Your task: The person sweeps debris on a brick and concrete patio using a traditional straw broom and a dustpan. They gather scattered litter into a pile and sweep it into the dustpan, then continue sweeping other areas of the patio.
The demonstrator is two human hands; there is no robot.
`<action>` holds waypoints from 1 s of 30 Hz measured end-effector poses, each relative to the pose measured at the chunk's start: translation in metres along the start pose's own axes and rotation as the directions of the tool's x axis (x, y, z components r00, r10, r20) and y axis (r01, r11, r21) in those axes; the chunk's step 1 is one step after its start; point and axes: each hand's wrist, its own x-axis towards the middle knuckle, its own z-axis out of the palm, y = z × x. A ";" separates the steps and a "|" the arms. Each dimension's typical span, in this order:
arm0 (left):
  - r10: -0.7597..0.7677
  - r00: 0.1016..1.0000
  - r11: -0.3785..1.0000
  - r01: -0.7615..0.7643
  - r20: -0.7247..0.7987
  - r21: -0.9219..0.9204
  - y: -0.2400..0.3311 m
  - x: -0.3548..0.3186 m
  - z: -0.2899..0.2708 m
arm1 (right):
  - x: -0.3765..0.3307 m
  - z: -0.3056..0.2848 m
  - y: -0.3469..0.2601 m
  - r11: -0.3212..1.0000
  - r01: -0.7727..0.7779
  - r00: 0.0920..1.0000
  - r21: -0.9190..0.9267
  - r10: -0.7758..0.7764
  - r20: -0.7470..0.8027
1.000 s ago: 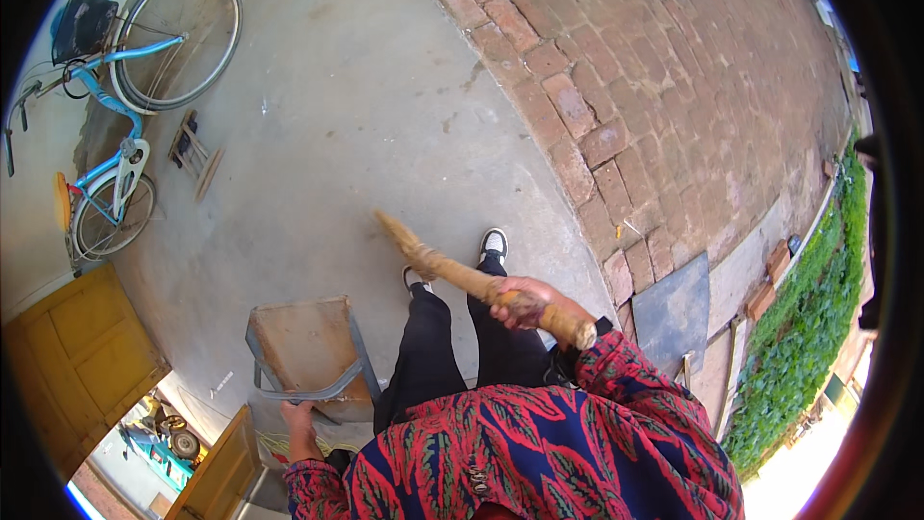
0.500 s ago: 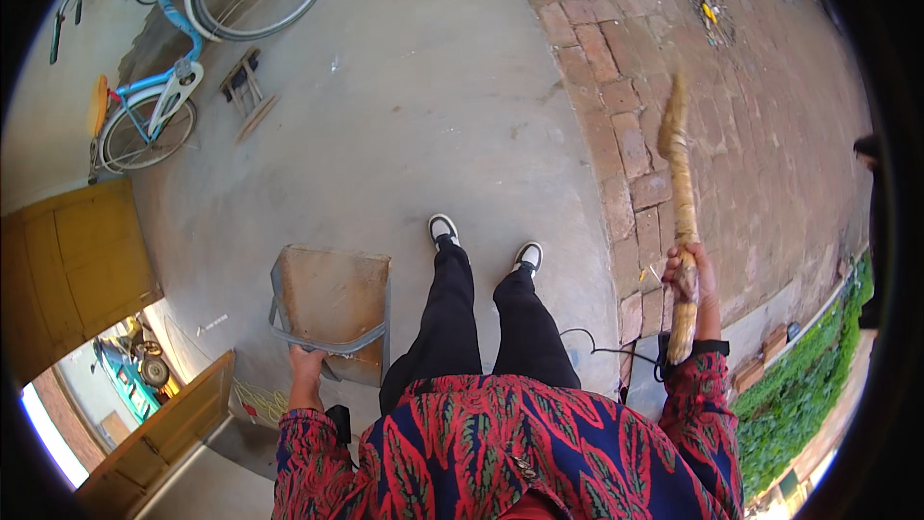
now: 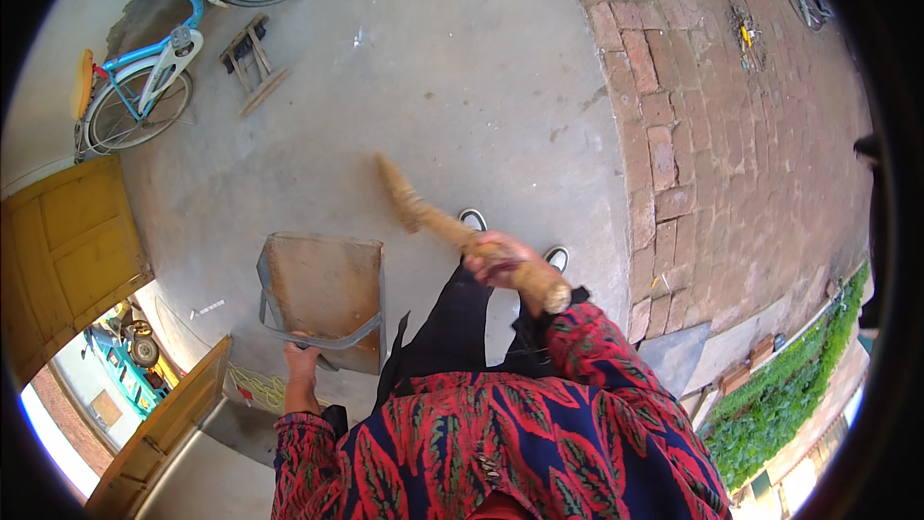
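Head view: our left hand (image 3: 300, 366) grips a dustpan (image 3: 322, 297) handle, our right hand (image 3: 500, 260) clasps a straw broom (image 3: 452, 226); the concrete floor (image 3: 462, 87) ahead looks mostly swept.

The person's left hand (image 3: 302, 362) hangs low at the left side, fingers curled shut around a grip, knuckles turned outward, the wrist straight and the forearm dropping steeply from a red patterned sleeve. The right hand (image 3: 500, 260) sits higher and further forward, in front of the torso, fingers wrapped tightly into a closed fist with the back of the hand facing up. The right forearm is bent at the elbow and angles inward across the body.
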 end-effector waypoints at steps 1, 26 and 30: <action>-0.017 1.000 0.999 0.017 -0.003 0.031 0.003 0.006 -0.003 | -0.019 -0.007 -0.005 0.984 0.135 0.979 -0.113 -0.150 -0.138; -0.066 0.996 0.950 0.083 -0.065 0.300 0.076 0.026 0.059 | 0.072 0.094 -0.187 0.975 0.172 0.944 -0.138 -0.123 0.307; -0.071 0.994 0.967 0.090 -0.088 0.240 0.116 0.020 0.085 | 0.086 0.087 -0.243 0.864 0.395 0.918 -0.313 -0.355 0.178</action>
